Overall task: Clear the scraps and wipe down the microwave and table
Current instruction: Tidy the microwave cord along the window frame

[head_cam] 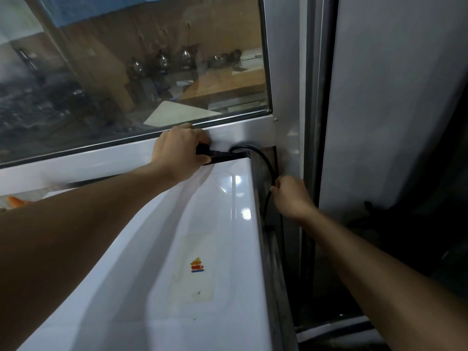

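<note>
Left hand grips the black plug at frame centre; right hand pinches its cord beside the white microwave top. Yanking could fray the cord — the socket seems hidden.

A large window fills the upper left, its glass showing a dim room beyond with a wooden counter and several shiny metal pots lined up along it. A pale flat board lies just behind the glass near the sill. A grey metal frame runs upright beside the window, and a plain grey wall panel stands to its right.
</note>
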A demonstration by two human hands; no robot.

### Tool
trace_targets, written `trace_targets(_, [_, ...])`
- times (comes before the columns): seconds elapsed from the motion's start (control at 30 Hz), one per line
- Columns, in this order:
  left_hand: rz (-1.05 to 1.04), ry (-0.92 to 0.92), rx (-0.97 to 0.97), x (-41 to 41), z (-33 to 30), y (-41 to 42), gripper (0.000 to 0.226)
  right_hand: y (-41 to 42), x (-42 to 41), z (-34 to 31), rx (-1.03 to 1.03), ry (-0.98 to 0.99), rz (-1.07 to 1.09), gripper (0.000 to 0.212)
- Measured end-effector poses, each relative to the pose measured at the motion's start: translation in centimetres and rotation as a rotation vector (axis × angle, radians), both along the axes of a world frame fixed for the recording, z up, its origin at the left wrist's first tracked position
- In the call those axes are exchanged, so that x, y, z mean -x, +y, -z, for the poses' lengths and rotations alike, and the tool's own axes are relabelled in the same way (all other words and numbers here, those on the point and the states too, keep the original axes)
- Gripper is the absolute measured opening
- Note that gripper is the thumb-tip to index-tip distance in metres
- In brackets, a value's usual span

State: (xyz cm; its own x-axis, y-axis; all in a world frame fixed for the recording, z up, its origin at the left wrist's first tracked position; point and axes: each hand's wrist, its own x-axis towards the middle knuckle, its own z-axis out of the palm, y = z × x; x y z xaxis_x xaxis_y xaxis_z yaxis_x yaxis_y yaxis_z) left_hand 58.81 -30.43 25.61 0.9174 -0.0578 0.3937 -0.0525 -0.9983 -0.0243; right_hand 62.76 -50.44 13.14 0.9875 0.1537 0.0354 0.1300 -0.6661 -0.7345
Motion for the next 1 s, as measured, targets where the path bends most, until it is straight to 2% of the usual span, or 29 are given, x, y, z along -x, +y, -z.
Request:
trace_targets(0.17, [-0.008, 0.004, -0.013, 0.0, -0.3, 0.2, 0.025, 0.2, -0.1, -1.7, -0.031, -0.212, 0.060, 0.016])
trace_targets(0.27, [-0.008, 0.002, -0.016, 0.0, -0.4, 0.4, 0.026, 0.8, -0.5, -2.4, -0.117, -0.151, 0.055, 0.031])
trace_targets(0.4, [-0.018, 0.005, -0.004, 0.1, -0.3, 0.8, 0.027, 1.5, -1.1, -2.3, -0.276, -0.008, 0.085, 0.015])
trace_targets(0.53, [-0.031, -0.001, 0.029, 0.2, -0.1, 1.2, 0.025, 0.9, -1.0, -1.4, -0.235, 0.093, 0.035, 0.021])
trace_targets(0.73, [-0.027, 0.014, 0.032, 0.3, -0.1, 1.1, 0.025, 0.1, -0.6, -1.3, -0.152, 0.065, -0.004, 0.029])
trace_targets(0.9, [-0.026, 0.010, 0.045, 0.4, -0.1, 1.0, 0.026, -0.3, -0.2, -1.5, -0.040, 0.045, -0.034, 0.025])
trace_targets(1.0, [-0.032, 0.001, 0.068, 0.4, 0.1, 0.8, 0.025, -0.4, 0.3, -2.1, -0.038, 0.041, -0.055, 0.034])
